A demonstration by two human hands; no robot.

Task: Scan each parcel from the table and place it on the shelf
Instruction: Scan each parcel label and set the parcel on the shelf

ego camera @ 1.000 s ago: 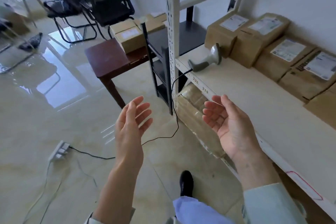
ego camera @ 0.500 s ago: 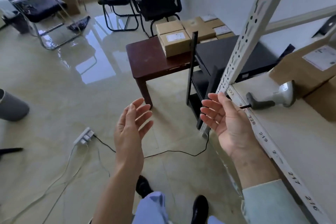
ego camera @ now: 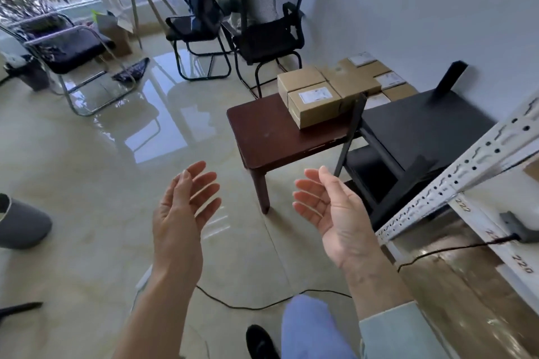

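Above the glossy beige tile floor (ego camera: 87, 183), both hands hung in the air with palms turned toward each other, holding nothing. Fingers of the left hand (ego camera: 180, 213) were straight and slightly fanned; those of the right hand (ego camera: 329, 213) were loosely bent and spread, a pale green sleeve (ego camera: 388, 332) at its wrist. Beyond the fingertips, well apart from them, stood a dark red-brown wooden table (ego camera: 262, 131) with rounded corners. Square cardboard parcels (ego camera: 315, 102) sat clustered at its far right corner, the nearest bearing a white label on top. Just right of the table stood a black shelf unit (ego camera: 423, 125). At the right edge ran a white perforated metal shelf post (ego camera: 466, 178) and a pale numbered shelf (ego camera: 507, 253), where a grey scanner handle (ego camera: 516, 227) lay with its black cable (ego camera: 437, 253) hanging down.
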